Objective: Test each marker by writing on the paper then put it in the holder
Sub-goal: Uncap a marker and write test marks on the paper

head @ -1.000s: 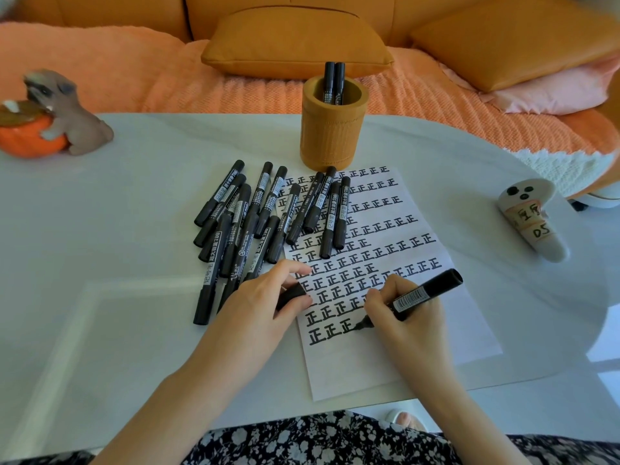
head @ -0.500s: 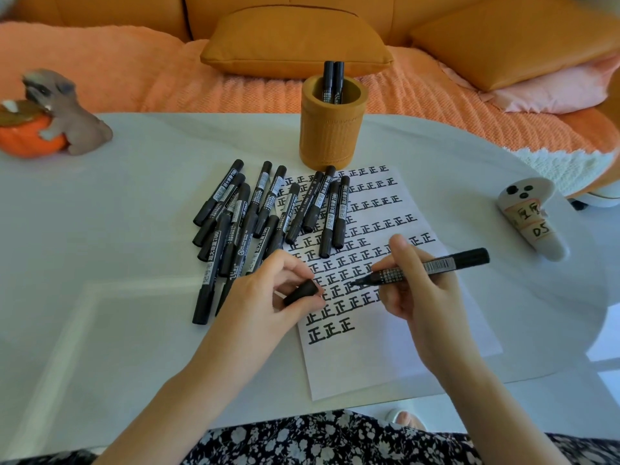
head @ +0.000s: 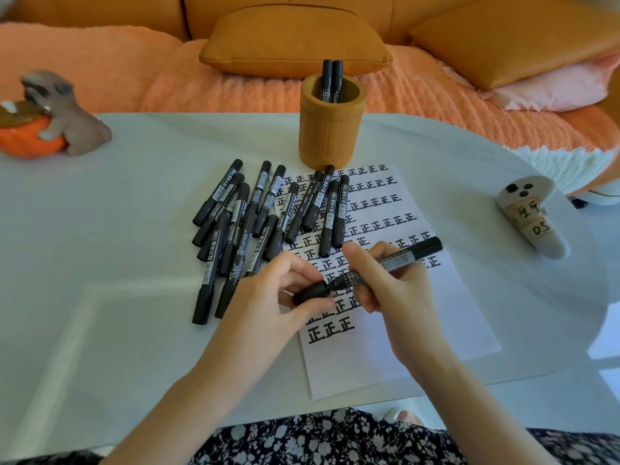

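Two hands are shown over the paper (head: 345,367), which lies on a white surface (head: 117,229). One black marker (head: 402,256) is gripped round its barrel by the right hand (head: 392,290), the fingers curled about it and the rear end pointing up and to the right. Its cap (head: 310,293) is pinched between the thumb and fingers of the left hand (head: 268,300). Cap and marker are aligned and meet at the tip end; whether the cap is fully seated cannot be told. Both are held over the lower rows of written characters. The upper part of the paper is filled with rows of one repeated black character, and the lower part is blank. A pile (head: 255,223) of capped markers lies left of centre, partly on the surface and partly across the paper's upper left area. The holder (head: 330,132), a tan cylinder, stands upright at the paper's far edge, well apart from the held marker. A pair (head: 331,80) of markers stands upright in it, side by side. A dog figurine (head: 70,115) clasping an orange pumpkin (head: 27,144) is placed at the far left of the surface. A white ghost-shaped object (head: 533,219) with handwritten labels lies at the right. An orange cushion (head: 295,38) is seen on the sofa (head: 335,8) behind the surface.
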Demonstrator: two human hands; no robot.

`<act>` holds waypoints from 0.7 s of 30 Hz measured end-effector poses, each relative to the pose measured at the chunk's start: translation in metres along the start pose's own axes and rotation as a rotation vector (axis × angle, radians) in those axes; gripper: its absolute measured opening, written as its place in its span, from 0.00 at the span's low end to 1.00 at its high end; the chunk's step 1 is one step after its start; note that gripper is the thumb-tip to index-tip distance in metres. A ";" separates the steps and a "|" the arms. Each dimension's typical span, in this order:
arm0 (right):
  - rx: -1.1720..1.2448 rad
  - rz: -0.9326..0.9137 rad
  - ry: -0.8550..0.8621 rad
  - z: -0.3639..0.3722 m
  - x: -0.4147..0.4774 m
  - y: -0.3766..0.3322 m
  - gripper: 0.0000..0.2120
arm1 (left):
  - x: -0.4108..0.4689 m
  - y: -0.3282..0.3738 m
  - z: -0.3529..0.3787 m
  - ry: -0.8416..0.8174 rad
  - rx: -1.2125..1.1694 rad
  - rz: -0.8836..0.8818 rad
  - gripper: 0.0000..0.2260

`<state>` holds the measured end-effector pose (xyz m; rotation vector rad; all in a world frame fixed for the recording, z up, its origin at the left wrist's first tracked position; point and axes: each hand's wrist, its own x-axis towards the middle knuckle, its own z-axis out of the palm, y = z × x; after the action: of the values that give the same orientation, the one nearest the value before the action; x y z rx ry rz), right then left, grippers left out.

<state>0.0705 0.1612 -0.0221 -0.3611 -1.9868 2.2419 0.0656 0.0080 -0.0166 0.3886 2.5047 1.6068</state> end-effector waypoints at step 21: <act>0.047 0.026 0.032 0.016 -0.002 0.002 0.18 | -0.004 0.002 0.005 0.014 -0.172 0.016 0.06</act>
<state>0.0681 0.1454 -0.0221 -0.4174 -1.9212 2.2795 0.0711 0.0121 -0.0167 0.3778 2.3547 1.8203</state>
